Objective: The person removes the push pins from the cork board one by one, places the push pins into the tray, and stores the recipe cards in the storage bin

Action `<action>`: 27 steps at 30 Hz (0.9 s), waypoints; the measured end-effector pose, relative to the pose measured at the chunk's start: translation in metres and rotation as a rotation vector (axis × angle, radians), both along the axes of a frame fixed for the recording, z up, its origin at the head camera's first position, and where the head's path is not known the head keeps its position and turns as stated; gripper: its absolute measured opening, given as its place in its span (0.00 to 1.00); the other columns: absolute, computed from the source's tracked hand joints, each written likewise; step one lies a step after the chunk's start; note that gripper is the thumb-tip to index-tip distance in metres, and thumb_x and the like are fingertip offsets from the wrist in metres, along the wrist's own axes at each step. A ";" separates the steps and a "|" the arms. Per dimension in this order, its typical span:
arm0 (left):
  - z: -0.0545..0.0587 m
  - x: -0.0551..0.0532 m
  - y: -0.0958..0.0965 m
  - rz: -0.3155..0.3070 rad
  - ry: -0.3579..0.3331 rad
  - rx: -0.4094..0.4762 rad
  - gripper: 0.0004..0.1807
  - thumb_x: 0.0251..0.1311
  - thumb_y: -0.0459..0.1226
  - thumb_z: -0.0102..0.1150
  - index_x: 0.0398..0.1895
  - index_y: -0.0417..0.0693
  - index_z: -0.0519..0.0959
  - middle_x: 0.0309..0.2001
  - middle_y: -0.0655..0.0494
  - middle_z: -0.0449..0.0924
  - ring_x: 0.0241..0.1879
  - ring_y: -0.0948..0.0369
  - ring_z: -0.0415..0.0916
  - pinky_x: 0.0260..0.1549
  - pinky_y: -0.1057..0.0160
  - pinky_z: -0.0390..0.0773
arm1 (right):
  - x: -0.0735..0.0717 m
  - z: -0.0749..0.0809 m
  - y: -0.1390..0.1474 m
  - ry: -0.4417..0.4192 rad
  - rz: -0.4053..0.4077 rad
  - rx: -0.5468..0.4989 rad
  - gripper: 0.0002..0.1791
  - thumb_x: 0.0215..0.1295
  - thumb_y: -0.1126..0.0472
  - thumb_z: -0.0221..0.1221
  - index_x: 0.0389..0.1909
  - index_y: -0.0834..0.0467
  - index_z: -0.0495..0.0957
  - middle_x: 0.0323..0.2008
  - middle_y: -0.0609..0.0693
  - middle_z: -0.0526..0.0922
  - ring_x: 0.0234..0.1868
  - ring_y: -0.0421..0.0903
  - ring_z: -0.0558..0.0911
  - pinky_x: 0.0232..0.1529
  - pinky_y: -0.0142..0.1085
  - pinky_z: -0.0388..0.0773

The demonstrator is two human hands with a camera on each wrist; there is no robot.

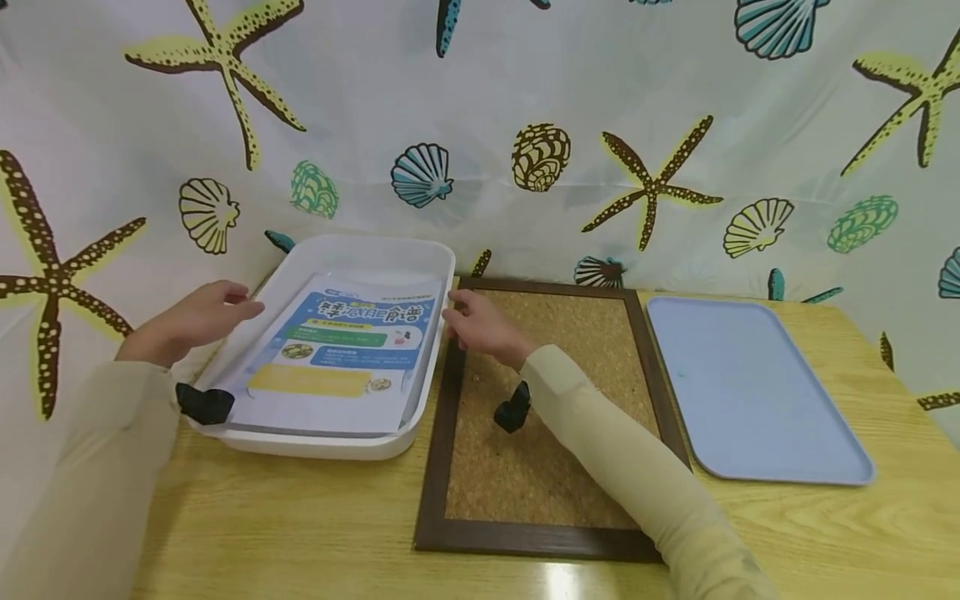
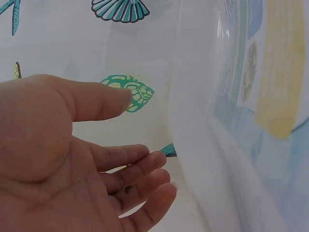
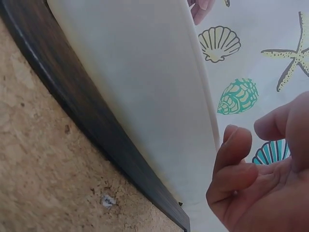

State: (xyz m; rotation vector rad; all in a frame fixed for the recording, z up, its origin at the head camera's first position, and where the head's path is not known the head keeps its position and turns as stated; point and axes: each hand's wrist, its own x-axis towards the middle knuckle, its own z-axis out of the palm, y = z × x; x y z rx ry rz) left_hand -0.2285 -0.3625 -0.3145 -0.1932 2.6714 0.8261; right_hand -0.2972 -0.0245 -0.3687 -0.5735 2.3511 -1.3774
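Observation:
A deep white tray (image 1: 352, 448) stands on the left of the table, holding a stack of paper whose top sheet (image 1: 352, 350) is printed in blue, green and yellow with Chinese characters. Beside the tray's left wall is my left hand (image 1: 197, 321), its thumb and fingers apart and nothing between them; the left wrist view shows a gap to the wall. My right hand (image 1: 487, 327) hovers at the right wall, above the edge of the cork board (image 1: 555, 400). In the right wrist view its fingers (image 3: 231, 150) curl loosely around nothing.
The cork board has a dark brown wooden frame (image 1: 540, 537) and lies right of the white tray. Farther right is a shallow pale blue tray (image 1: 765, 392). A white curtain (image 1: 495, 92) with shells and starfish hangs behind the wooden table (image 1: 300, 517).

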 end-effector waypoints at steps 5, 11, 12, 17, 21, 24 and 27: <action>-0.001 0.000 -0.001 -0.002 -0.004 -0.012 0.46 0.65 0.55 0.40 0.67 0.24 0.39 0.65 0.25 0.43 0.60 0.35 0.49 0.59 0.36 0.55 | -0.001 0.004 -0.001 0.001 0.011 0.004 0.28 0.71 0.56 0.43 0.69 0.62 0.52 0.40 0.66 0.77 0.29 0.56 0.74 0.36 0.37 0.72; -0.006 0.000 0.003 -0.004 -0.020 -0.032 0.47 0.63 0.54 0.44 0.67 0.24 0.41 0.64 0.25 0.45 0.59 0.35 0.51 0.58 0.37 0.58 | 0.000 0.004 0.010 -0.014 0.068 -0.042 0.26 0.72 0.58 0.42 0.68 0.60 0.55 0.39 0.64 0.75 0.33 0.59 0.74 0.40 0.49 0.74; -0.006 0.000 0.004 -0.003 -0.021 -0.035 0.47 0.63 0.54 0.45 0.67 0.25 0.42 0.64 0.26 0.45 0.59 0.35 0.51 0.58 0.36 0.59 | 0.001 0.004 0.013 -0.023 0.077 -0.041 0.26 0.72 0.58 0.42 0.68 0.59 0.55 0.40 0.64 0.75 0.35 0.61 0.74 0.41 0.49 0.73; -0.004 0.000 0.009 -0.030 -0.019 -0.055 0.48 0.61 0.55 0.47 0.67 0.26 0.43 0.65 0.26 0.46 0.59 0.35 0.52 0.57 0.36 0.60 | 0.003 0.003 0.031 -0.032 0.098 0.006 0.26 0.72 0.56 0.42 0.69 0.57 0.54 0.44 0.63 0.76 0.40 0.59 0.76 0.42 0.39 0.73; -0.001 0.001 0.014 -0.056 0.001 -0.070 0.50 0.59 0.57 0.49 0.67 0.25 0.44 0.65 0.26 0.47 0.59 0.35 0.53 0.56 0.36 0.61 | 0.003 0.003 0.045 -0.024 0.111 0.011 0.27 0.71 0.56 0.42 0.69 0.54 0.54 0.45 0.63 0.76 0.37 0.54 0.76 0.43 0.40 0.73; -0.001 0.002 0.020 -0.093 0.029 -0.086 0.51 0.59 0.57 0.50 0.66 0.24 0.45 0.64 0.26 0.48 0.58 0.35 0.55 0.55 0.36 0.62 | 0.004 0.003 0.057 -0.023 0.122 0.000 0.27 0.72 0.57 0.41 0.70 0.54 0.53 0.46 0.66 0.76 0.37 0.58 0.75 0.45 0.43 0.72; -0.004 0.005 0.027 -0.149 0.063 -0.119 0.51 0.56 0.57 0.54 0.66 0.24 0.47 0.62 0.25 0.50 0.56 0.35 0.57 0.53 0.36 0.64 | 0.006 0.001 0.071 -0.030 0.129 -0.002 0.26 0.73 0.58 0.40 0.70 0.55 0.52 0.47 0.67 0.75 0.38 0.61 0.75 0.45 0.44 0.72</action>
